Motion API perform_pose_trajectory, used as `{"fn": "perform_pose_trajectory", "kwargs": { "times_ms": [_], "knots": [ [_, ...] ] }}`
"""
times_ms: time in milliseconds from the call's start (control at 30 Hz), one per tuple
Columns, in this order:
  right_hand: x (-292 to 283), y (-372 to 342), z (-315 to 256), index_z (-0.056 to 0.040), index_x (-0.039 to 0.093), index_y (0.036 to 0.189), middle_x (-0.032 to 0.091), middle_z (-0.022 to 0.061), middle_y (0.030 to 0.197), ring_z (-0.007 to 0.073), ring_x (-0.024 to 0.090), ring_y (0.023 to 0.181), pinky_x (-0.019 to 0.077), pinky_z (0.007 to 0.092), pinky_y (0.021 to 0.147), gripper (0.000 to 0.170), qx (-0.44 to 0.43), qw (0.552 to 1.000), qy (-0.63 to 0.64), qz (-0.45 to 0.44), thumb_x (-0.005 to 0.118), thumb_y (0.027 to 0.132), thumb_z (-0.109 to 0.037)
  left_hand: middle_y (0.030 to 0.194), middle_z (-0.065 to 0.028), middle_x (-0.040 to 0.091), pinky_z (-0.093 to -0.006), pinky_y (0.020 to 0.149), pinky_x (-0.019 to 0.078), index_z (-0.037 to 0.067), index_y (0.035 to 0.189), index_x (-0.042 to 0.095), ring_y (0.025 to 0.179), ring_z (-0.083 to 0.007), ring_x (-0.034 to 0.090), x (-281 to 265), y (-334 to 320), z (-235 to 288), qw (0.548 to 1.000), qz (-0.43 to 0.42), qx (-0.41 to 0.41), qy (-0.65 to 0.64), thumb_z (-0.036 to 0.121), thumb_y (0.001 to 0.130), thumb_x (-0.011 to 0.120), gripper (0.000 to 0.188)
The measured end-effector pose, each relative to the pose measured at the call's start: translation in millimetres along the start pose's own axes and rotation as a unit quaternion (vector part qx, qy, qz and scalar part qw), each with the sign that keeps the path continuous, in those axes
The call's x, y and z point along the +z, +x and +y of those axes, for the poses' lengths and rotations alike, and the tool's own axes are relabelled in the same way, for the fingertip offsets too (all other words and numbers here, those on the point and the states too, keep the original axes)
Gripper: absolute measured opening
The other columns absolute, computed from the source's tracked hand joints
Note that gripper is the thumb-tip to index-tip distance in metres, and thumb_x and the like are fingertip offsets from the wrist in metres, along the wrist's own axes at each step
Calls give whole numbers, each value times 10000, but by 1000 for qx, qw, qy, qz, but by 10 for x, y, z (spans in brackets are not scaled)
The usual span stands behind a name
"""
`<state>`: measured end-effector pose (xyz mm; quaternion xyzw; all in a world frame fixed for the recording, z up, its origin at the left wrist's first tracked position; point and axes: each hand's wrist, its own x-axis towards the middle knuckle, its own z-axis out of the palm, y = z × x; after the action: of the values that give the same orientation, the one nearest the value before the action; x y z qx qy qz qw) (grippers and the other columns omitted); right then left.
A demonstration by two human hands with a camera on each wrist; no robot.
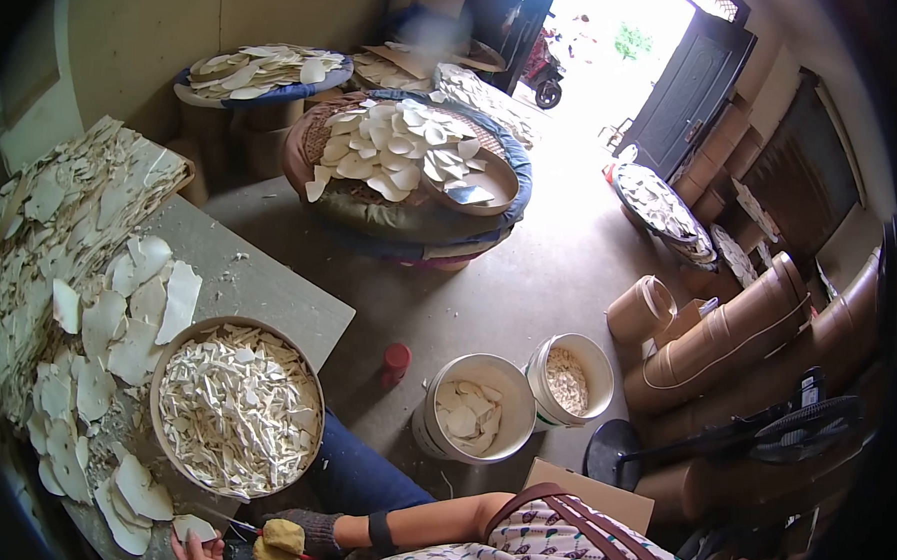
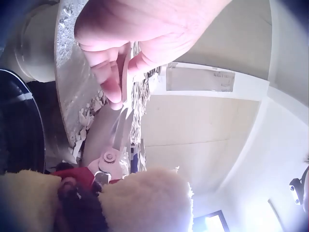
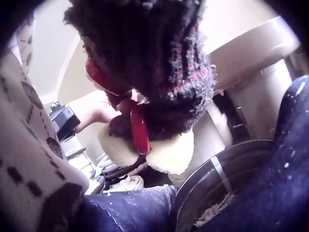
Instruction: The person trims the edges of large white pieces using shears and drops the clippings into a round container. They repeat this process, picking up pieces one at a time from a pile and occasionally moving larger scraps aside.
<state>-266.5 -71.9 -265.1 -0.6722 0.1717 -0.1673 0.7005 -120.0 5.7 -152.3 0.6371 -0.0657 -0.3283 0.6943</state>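
Observation:
At the bottom of the head view my bare left hand [image 1: 199, 552] pinches a thin, flat, off-white piece [image 1: 193, 526] between thumb and fingers. My right hand [image 1: 314, 531], in a dark knitted glove, grips red-handled shears [image 2: 110, 157]. Yellow foam padding [image 1: 282, 541] sits around the gloved fingers. In the left wrist view the blades [image 2: 119, 133] reach up to the edge of the pinched piece, close under the left fingertips. The right wrist view shows a red handle [image 3: 139, 130] against the glove; the blades are hidden there.
Left of the hands, a table [image 1: 278, 293] bears larger flat pieces [image 1: 144, 492] and a round tub [image 1: 229, 320] full of cut strips. Two white buckets [image 1: 424, 434] stand on the floor near a red cup [image 1: 396, 361]. Behind, a padded round stand [image 1: 401, 221] holds more pieces.

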Motion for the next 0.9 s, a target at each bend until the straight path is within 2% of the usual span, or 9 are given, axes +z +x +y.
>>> {"fn": "perform_pose_trajectory", "kwargs": {
  "times_ms": [67,167,233,333,533,667,733,833,900],
  "knots": [
    [-38,-9,-35,-30,580,872,611,108,813,194,561,729,466,322,695,218,8,1000,-26,0,615,775,-222,1020,-150,539,-298,655,484,-28,1113,481,845,-229,556,0,-16,24,1000,2,-9,-1,121,804,581,358],
    [-52,17,15,-28,583,873,618,99,821,180,566,749,464,319,710,206,34,996,-61,-53,613,772,-205,1023,-150,532,-302,661,487,-29,1110,487,856,-234,554,-9,-9,22,1000,1,-15,1,113,802,584,352],
    [-5,-23,17,-39,589,829,612,114,778,184,529,694,452,333,670,247,13,1000,6,-24,567,798,-283,1035,-153,517,-309,665,497,-25,1092,514,862,-241,555,-52,37,-27,999,0,-24,-22,74,795,590,321],
    [13,-38,10,-44,590,813,608,118,758,185,508,666,446,338,651,279,5,999,33,2,545,810,-320,1060,-161,488,-315,681,514,-12,1041,565,879,-248,554,-262,185,-282,980,-66,124,138,-17,768,598,275],
    [4,-39,25,-42,585,828,607,122,770,194,509,672,445,338,659,278,12,1000,23,3,543,814,-317,1113,-183,454,-313,700,522,-7,1026,581,897,-257,551,-231,155,-253,962,-66,168,206,-69,737,619,298],
    [-47,-49,-139,-25,579,856,606,95,794,160,531,716,458,314,685,200,68,996,54,-20,589,792,-214,1095,-180,469,-317,695,521,-4,1019,582,894,-268,552,-250,176,-246,974,-58,140,167,-59,737,623,291],
    [-65,-72,-191,-37,585,846,605,126,790,204,533,698,450,332,675,238,21,1000,9,-8,557,806,-269,1082,-178,486,-319,693,517,-12,1033,569,893,-270,552,-207,150,-214,965,-49,167,197,-31,743,628,296],
    [-44,-64,-150,-46,585,853,603,147,806,246,553,719,446,343,677,247,17,1000,-9,-25,540,812,-286,1065,-182,508,-315,678,508,-34,1068,534,897,-271,550,23,-17,55,999,-5,1,-51,51,763,641,334],
    [-38,-75,-123,-42,583,883,605,138,835,242,565,756,454,337,702,219,17,999,-21,-23,578,786,-238,1053,-194,529,-326,700,497,-45,1086,517,893,-275,554,106,-30,84,999,-2,13,-38,103,772,644,369]
  ]
}}
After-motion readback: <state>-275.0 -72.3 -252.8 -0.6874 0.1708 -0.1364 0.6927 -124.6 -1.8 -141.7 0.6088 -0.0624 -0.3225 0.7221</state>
